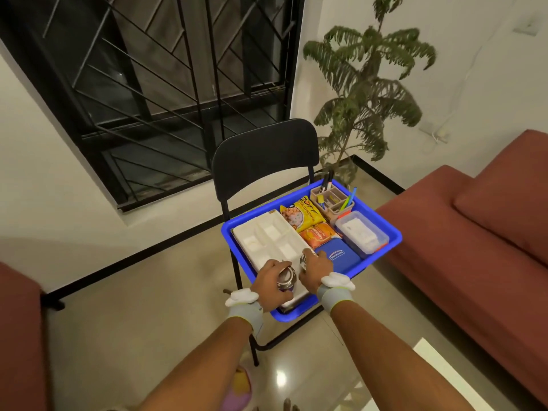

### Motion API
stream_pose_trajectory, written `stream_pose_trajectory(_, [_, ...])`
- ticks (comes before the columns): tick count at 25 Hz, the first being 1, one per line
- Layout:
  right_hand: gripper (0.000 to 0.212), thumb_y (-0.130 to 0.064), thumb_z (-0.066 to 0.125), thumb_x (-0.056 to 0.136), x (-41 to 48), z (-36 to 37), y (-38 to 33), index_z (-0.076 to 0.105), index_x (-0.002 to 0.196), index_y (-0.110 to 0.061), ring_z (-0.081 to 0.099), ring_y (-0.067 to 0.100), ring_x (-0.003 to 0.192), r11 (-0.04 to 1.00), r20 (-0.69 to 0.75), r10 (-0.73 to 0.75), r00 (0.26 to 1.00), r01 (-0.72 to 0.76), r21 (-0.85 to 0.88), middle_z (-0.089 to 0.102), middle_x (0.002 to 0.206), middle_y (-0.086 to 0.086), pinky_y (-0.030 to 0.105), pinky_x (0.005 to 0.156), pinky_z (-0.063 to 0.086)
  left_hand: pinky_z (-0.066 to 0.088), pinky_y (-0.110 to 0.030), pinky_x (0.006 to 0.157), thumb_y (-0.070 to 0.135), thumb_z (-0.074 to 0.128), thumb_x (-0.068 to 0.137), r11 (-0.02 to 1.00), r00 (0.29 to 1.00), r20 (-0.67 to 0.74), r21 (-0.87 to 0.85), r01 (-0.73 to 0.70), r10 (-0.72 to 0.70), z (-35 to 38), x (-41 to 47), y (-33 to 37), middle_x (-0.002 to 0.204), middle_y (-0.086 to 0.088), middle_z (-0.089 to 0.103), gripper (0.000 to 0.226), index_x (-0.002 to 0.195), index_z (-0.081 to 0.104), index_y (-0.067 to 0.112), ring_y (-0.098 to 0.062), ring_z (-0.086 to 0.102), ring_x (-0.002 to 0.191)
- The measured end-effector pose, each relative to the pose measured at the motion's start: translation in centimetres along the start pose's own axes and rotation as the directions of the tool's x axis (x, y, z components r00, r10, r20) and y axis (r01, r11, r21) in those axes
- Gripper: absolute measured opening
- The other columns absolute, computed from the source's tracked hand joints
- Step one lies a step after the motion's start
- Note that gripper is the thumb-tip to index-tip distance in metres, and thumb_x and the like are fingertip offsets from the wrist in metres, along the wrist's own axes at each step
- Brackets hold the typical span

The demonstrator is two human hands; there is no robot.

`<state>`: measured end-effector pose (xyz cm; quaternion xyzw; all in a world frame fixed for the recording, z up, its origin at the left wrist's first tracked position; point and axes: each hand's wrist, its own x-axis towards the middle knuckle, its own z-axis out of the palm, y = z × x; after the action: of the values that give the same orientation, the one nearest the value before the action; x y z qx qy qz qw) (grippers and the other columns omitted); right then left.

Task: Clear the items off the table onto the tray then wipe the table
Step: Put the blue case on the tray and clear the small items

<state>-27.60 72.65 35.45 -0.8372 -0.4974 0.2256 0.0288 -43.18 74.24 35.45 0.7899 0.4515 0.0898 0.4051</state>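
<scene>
Whole task: we judge the clearing to be near its end. The blue plastic tray (379, 255) is nearly full, and only the two cups in our hands are not yet set down. The wiping is not done, and no cloth is in view.
Dark red sofas: two, one at the right (474, 247) and one at the left edge (17, 336).
Black folding chair (264, 161): one. It carries the tray on its seat.
Glass bench (421, 369): only a glossy corner shows at the lower right, so we cannot tell what remains on it.
White foam compartment plate (267, 238): one, lying flat in the left half of the tray.
Clear plastic box with red clips (363, 234): one, at the right wall of the tray.
Beige pen holder (333, 203): one, in the far corner. Several pens stand in it, but we cannot count them with certainty.
Blue flat case (338, 258): one, near the front right of the tray.
Snack packets: two, a yellow one (302, 218) and an orange one (320, 234), between the plate and the box.
Left hand (268, 287): its fingers are curled around a small steel cup (286, 280), over the near end of the plate.
Right hand (317, 269): its fingers are wrapped on a second steel cup (305, 260), just beside the first.
</scene>
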Motion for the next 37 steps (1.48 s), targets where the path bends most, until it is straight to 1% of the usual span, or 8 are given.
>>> stream_pose_trajectory(5, [0.054,-0.017,0.058,0.09,1.4,0.1,-0.2,0.032,0.138,-0.02,0.042,0.048,0.12,0.998,0.017,0.053,0.998,-0.053,0.013,0.034,0.133,0.019,0.048,0.095,0.041,0.035,-0.018,0.087,0.034,0.064,0.058,1.0,1.0,0.005,0.003,-0.025,0.025,0.5,1.2,-0.2,0.117,-0.008,0.047,0.079,0.134,0.051,0.014,-0.024,0.052,0.108])
stream_pose_trajectory(9, [0.049,-0.015,0.057,0.091,1.5,1.3,0.6,0.036,0.135,-0.021,0.043,0.046,0.117,0.996,0.007,0.065,0.998,-0.066,0.057,0.036,0.133,0.018,0.049,0.095,0.044,0.037,-0.023,0.088,0.034,0.063,0.059,1.0,1.0,0.027,0.024,-0.008,0.008,1.1,1.5,-0.1,0.118,-0.009,0.049,0.078,0.133,0.049,0.015,-0.025,0.05,0.11])
stream_pose_trajectory(15, [0.06,-0.03,0.061,0.092,1.1,2.2,1.6,0.033,0.144,-0.022,0.032,0.041,0.129,0.999,0.008,0.0,1.0,0.0,0.036,0.027,0.145,0.02,0.044,0.105,0.037,0.04,-0.033,0.097,0.019,0.064,0.077,0.958,0.995,0.09,0.286,0.019,-0.047,2.5,1.7,-0.6,0.13,-0.011,0.038,0.066,0.14,0.042,0.018,-0.03,0.037,0.123])
stream_pose_trajectory(19, [0.029,-0.029,0.045,0.097,0.1,3.0,2.3,0.056,0.12,-0.017,0.026,0.037,0.132,0.999,-0.087,0.05,0.995,-0.051,-0.006,0.02,0.152,0.015,0.042,0.101,0.032,0.042,-0.037,0.093,0.017,0.053,0.084,0.916,0.998,0.018,0.397,0.051,-0.064,3.9,1.7,-0.9,0.131,-0.01,0.037,0.04,0.124,0.054,0.013,-0.032,0.041,0.12])
stream_pose_trajectory(24, [0.029,-0.025,0.038,0.097,-0.4,3.1,2.6,0.06,0.114,-0.017,0.031,0.035,0.127,0.995,-0.098,-0.002,0.995,-0.008,-0.097,0.026,0.149,0.011,0.042,0.101,0.029,0.036,-0.038,0.085,0.016,0.042,0.09,0.829,0.998,0.037,0.559,0.015,-0.042,4.8,1.2,-0.7,0.12,-0.012,0.048,0.028,0.111,0.06,0.008,-0.033,0.049,0.106])
stream_pose_trajectory(27, [0.029,-0.023,0.038,0.096,-0.5,2.8,2.4,0.057,0.117,-0.016,0.031,0.034,0.126,0.994,-0.083,-0.029,0.996,0.02,-0.104,0.028,0.148,0.01,0.042,0.1,0.029,0.036,-0.038,0.094,0.018,0.043,0.093,0.871,0.999,-0.039,0.49,0.036,-0.019,4.8,0.8,-0.7,0.135,-0.015,0.043,0.032,0.119,0.057,0.007,-0.036,0.047,0.116])
stream_pose_trajectory(31, [0.041,-0.03,0.042,0.097,-1.3,3.3,0.9,0.044,0.134,-0.015,0.031,0.036,0.132,0.984,-0.148,-0.149,0.978,0.133,-0.116,0.026,0.152,0.012,0.047,0.103,0.031,0.027,-0.04,0.109,0.022,0.042,0.097,0.903,0.976,-0.208,0.407,0.142,-0.059,4.0,-1.2,-1.5,0.15,-0.02,0.03,0.044,0.137,0.046,0.006,-0.037,0.034,0.135])
stream_pose_trajectory(37, [0.037,-0.03,0.051,0.094,-5.3,5.6,-4.5,0.053,0.126,-0.012,0.041,0.038,0.122,0.916,-0.2,-0.398,0.895,0.398,-0.046,0.039,0.144,0.014,0.045,0.093,0.037,0.043,-0.046,0.094,0.025,0.049,0.087,0.903,0.875,-0.441,0.265,0.339,-0.199,1.8,-7.6,-5.4,0.132,-0.026,0.049,0.044,0.123,0.057,0.001,-0.043,0.05,0.118])
